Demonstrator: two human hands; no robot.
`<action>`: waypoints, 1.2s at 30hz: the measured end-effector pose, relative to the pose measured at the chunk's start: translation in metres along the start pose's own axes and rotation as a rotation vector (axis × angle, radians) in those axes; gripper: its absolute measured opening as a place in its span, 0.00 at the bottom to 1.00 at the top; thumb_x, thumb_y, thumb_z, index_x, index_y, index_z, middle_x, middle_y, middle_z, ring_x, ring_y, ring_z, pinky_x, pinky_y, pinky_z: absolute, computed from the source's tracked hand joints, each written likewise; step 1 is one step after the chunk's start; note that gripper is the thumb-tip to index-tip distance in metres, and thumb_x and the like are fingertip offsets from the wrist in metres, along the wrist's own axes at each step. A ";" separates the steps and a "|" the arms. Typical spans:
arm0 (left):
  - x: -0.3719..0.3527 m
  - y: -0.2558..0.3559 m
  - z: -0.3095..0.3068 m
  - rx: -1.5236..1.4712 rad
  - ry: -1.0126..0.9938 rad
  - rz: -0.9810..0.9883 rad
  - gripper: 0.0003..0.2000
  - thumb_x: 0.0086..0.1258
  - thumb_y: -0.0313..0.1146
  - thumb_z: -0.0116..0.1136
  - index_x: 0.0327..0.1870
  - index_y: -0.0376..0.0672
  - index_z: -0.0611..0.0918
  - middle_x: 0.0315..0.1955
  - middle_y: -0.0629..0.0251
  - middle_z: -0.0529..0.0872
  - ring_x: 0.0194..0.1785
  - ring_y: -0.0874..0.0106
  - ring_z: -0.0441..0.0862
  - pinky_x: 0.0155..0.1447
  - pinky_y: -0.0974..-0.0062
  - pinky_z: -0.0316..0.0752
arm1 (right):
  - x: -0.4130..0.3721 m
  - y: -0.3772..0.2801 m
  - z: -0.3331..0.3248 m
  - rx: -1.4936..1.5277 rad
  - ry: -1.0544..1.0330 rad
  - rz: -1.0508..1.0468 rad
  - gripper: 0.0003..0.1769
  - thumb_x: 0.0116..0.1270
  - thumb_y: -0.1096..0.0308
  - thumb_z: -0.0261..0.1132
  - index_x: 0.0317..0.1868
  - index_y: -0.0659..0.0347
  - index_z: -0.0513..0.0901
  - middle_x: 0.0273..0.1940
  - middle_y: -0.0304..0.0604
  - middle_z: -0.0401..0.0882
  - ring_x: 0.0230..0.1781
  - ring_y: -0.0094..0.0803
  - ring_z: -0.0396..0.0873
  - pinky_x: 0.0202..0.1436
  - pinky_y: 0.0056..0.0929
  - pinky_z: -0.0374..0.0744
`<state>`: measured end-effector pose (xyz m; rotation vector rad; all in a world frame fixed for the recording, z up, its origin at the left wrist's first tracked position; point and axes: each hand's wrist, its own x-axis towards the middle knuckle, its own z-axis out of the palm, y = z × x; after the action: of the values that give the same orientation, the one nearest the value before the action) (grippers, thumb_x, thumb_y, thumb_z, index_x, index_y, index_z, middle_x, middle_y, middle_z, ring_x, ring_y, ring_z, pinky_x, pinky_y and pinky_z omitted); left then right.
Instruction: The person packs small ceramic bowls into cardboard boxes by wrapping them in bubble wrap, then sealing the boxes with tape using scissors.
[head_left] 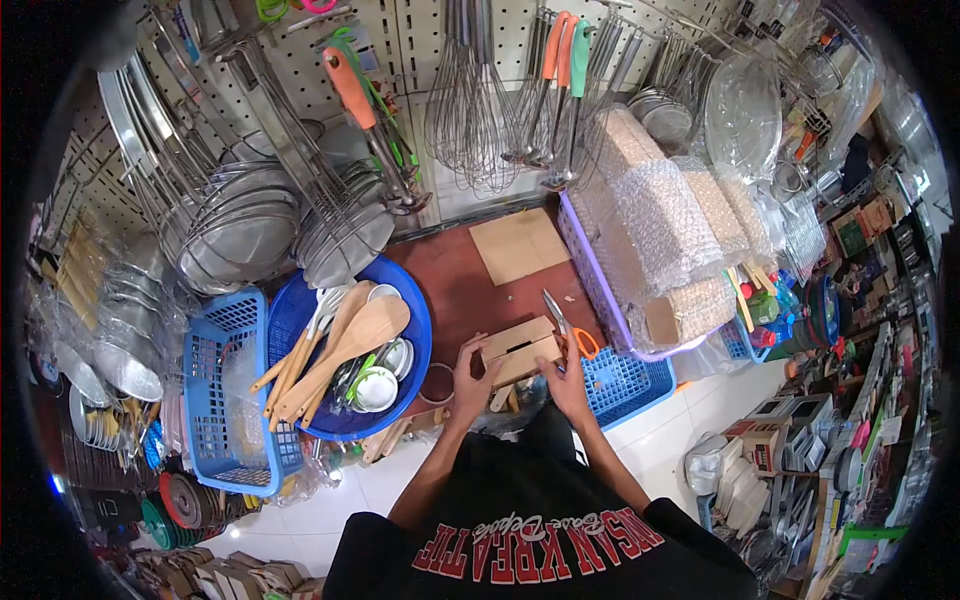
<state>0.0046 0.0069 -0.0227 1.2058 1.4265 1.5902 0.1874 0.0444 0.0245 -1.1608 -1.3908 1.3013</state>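
Note:
A small brown cardboard box (521, 366) is held in front of my body, with a dark gap between its top flaps. My left hand (470, 382) grips its left side, thumb along the edge. On the opposite side my right hand (568, 385) closes its fingers on the box's right end. What the box contains is hidden. Just beyond my right hand, scissors (585, 343) with orange handles lie on the reddish-brown surface, blades pointing away from me. Farther back on that surface rests a flat piece of cardboard (518, 246).
Left stands a blue basin (420, 335) of wooden spoons and small white items, beside a blue basket (270, 470). Right, a purple basket (592, 272) holds bubble-wrapped boxes (665, 215); a blue basket (630, 385) sits below. Whisks (470, 130), strainers (240, 235) and ladles hang behind.

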 end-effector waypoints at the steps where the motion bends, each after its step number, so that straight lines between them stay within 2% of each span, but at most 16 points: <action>1: 0.002 0.000 0.001 0.006 0.013 0.017 0.19 0.65 0.22 0.65 0.56 0.38 0.76 0.63 0.50 0.78 0.72 0.57 0.71 0.76 0.62 0.62 | 0.002 -0.003 0.001 -0.003 0.003 -0.013 0.37 0.75 0.71 0.64 0.79 0.64 0.58 0.69 0.57 0.69 0.67 0.41 0.73 0.69 0.38 0.73; 4: 0.006 0.003 0.004 0.039 0.041 0.048 0.18 0.65 0.25 0.67 0.55 0.37 0.78 0.61 0.51 0.79 0.71 0.56 0.73 0.75 0.61 0.65 | 0.007 0.003 -0.007 -0.559 -0.021 -0.305 0.33 0.75 0.67 0.63 0.77 0.63 0.62 0.67 0.60 0.70 0.66 0.50 0.74 0.69 0.41 0.72; 7: 0.008 0.008 0.003 0.104 0.047 0.052 0.17 0.65 0.25 0.67 0.54 0.37 0.78 0.60 0.50 0.79 0.70 0.55 0.74 0.73 0.61 0.66 | 0.013 0.006 -0.016 -0.609 -0.117 -0.257 0.28 0.75 0.69 0.62 0.73 0.61 0.68 0.68 0.56 0.70 0.64 0.47 0.75 0.60 0.34 0.81; 10: 0.009 0.010 0.002 0.151 0.028 0.069 0.18 0.66 0.25 0.67 0.55 0.37 0.78 0.60 0.50 0.79 0.69 0.54 0.74 0.73 0.61 0.67 | 0.015 0.006 -0.018 -0.551 -0.115 -0.236 0.26 0.75 0.69 0.62 0.71 0.61 0.71 0.66 0.53 0.72 0.63 0.45 0.76 0.56 0.33 0.83; 16: 0.006 0.016 -0.001 0.194 -0.023 0.060 0.21 0.67 0.27 0.67 0.59 0.38 0.76 0.64 0.49 0.76 0.70 0.54 0.73 0.73 0.61 0.67 | 0.012 0.006 -0.015 -0.520 -0.080 -0.242 0.25 0.75 0.70 0.63 0.70 0.61 0.73 0.64 0.53 0.74 0.61 0.44 0.78 0.56 0.34 0.84; 19: 0.003 0.013 -0.004 0.219 -0.051 0.088 0.23 0.65 0.28 0.68 0.61 0.39 0.75 0.66 0.50 0.75 0.71 0.54 0.72 0.74 0.61 0.66 | 0.011 0.003 -0.012 -0.468 -0.052 -0.211 0.24 0.75 0.66 0.63 0.69 0.59 0.75 0.58 0.56 0.77 0.60 0.53 0.76 0.63 0.41 0.76; 22: 0.004 0.018 -0.004 0.202 -0.055 0.054 0.26 0.63 0.30 0.72 0.61 0.39 0.75 0.66 0.50 0.75 0.71 0.54 0.72 0.74 0.61 0.66 | 0.011 -0.002 -0.014 -0.506 -0.089 -0.240 0.24 0.76 0.65 0.63 0.71 0.56 0.74 0.57 0.56 0.76 0.59 0.53 0.77 0.62 0.41 0.77; 25: 0.007 0.019 -0.005 0.201 -0.062 0.048 0.27 0.60 0.31 0.74 0.59 0.39 0.75 0.64 0.50 0.75 0.69 0.55 0.73 0.73 0.61 0.68 | 0.011 -0.007 -0.016 -0.624 -0.132 -0.232 0.25 0.76 0.68 0.62 0.72 0.55 0.73 0.61 0.57 0.73 0.59 0.49 0.79 0.55 0.35 0.85; 28: 0.010 0.018 -0.007 0.217 -0.076 0.055 0.28 0.58 0.32 0.76 0.59 0.39 0.75 0.61 0.51 0.76 0.67 0.55 0.74 0.71 0.61 0.69 | 0.014 -0.002 -0.018 -0.576 -0.148 -0.233 0.25 0.76 0.68 0.62 0.72 0.53 0.74 0.60 0.57 0.73 0.58 0.49 0.79 0.55 0.34 0.85; 31: 0.012 0.020 -0.008 0.216 -0.098 0.053 0.29 0.57 0.32 0.77 0.58 0.39 0.74 0.59 0.51 0.76 0.65 0.55 0.75 0.70 0.61 0.70 | 0.014 -0.003 -0.019 -0.537 -0.155 -0.204 0.25 0.77 0.64 0.61 0.72 0.50 0.74 0.60 0.56 0.74 0.57 0.52 0.78 0.56 0.40 0.81; 33: 0.013 0.022 -0.009 0.242 -0.110 0.036 0.30 0.56 0.32 0.77 0.58 0.39 0.74 0.58 0.51 0.76 0.65 0.55 0.74 0.70 0.61 0.70 | 0.014 -0.006 -0.019 -0.554 -0.157 -0.166 0.25 0.77 0.64 0.62 0.72 0.50 0.74 0.61 0.57 0.74 0.57 0.52 0.78 0.56 0.40 0.81; 36: 0.011 0.019 -0.008 0.248 -0.112 0.071 0.30 0.60 0.30 0.74 0.62 0.39 0.73 0.60 0.50 0.75 0.66 0.54 0.74 0.70 0.60 0.69 | 0.013 -0.010 -0.017 -0.554 -0.133 -0.157 0.25 0.76 0.64 0.62 0.72 0.50 0.75 0.61 0.57 0.74 0.58 0.53 0.78 0.56 0.40 0.81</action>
<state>-0.0047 0.0107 -0.0021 1.4789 1.5569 1.3970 0.2009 0.0598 0.0352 -1.3016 -1.9765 0.9170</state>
